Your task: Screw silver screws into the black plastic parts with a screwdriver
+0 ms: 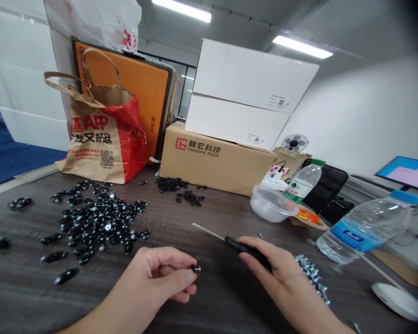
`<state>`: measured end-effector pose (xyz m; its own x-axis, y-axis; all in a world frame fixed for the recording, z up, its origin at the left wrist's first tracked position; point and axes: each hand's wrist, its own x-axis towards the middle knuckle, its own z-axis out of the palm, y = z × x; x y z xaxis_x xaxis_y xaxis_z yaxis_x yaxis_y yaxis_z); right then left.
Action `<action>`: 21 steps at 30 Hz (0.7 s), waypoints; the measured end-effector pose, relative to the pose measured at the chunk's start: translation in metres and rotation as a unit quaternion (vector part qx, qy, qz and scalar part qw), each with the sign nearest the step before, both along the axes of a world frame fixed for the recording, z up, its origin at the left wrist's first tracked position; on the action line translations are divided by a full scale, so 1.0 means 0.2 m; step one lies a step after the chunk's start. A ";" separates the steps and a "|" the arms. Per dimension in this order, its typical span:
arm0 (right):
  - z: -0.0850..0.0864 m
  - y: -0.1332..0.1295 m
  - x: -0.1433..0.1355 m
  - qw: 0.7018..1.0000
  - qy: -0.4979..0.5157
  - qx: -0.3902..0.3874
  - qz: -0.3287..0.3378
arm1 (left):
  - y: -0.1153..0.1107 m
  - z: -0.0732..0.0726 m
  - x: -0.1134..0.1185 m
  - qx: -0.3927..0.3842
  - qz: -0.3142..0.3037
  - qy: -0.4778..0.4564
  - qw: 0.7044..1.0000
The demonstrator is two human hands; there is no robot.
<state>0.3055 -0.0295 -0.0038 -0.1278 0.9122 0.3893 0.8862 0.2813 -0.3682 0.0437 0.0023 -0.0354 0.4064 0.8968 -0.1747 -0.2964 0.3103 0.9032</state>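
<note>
My left hand (163, 278) pinches a small black part with a silver screw (198, 269) sticking out of it to the right. Most of that part is hidden by the thumb and fingertips. My right hand (282, 271) is wrapped round the black handle of a screwdriver (232, 243), whose metal shaft points up and left, apart from the screw. Left of my left hand lies a large loose pile of small black parts with silver centres (97, 218). Beside my right wrist are several loose silver screws (312, 278).
A smaller heap of black parts (172, 184) lies before a cardboard box (216, 167) bearing white boxes (244, 88). A paper bag (101, 134) stands back left. To the right are a clear plastic tub (273, 204), water bottles (365, 232) and a white mouse-like object (399, 301).
</note>
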 end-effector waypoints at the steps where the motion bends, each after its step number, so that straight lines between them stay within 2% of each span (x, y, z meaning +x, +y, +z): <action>1: 0.02 -0.02 0.01 0.999 0.035 0.007 -0.014 | 0.00 0.00 0.00 0.000 0.001 -0.002 1.000; 4: 0.06 -0.08 0.02 0.990 0.124 0.042 -0.044 | 0.01 0.00 0.00 0.015 0.004 -0.009 1.000; 7: 0.09 -0.13 0.03 0.983 0.159 0.072 -0.062 | 0.01 0.00 -0.01 0.027 0.012 -0.008 1.000; 15: 0.11 -0.16 0.06 0.980 0.101 0.170 -0.005 | 0.01 0.00 -0.02 0.019 0.032 -0.008 0.999; 21: 0.12 -0.14 0.03 0.984 0.069 0.163 0.001 | 0.01 0.01 -0.02 0.024 0.031 -0.005 0.999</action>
<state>0.3121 -0.0580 0.0208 -0.0552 0.7362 0.6746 0.8329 0.4065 -0.3755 0.0397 0.0047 -0.0331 0.3516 0.9275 -0.1268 -0.3235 0.2475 0.9133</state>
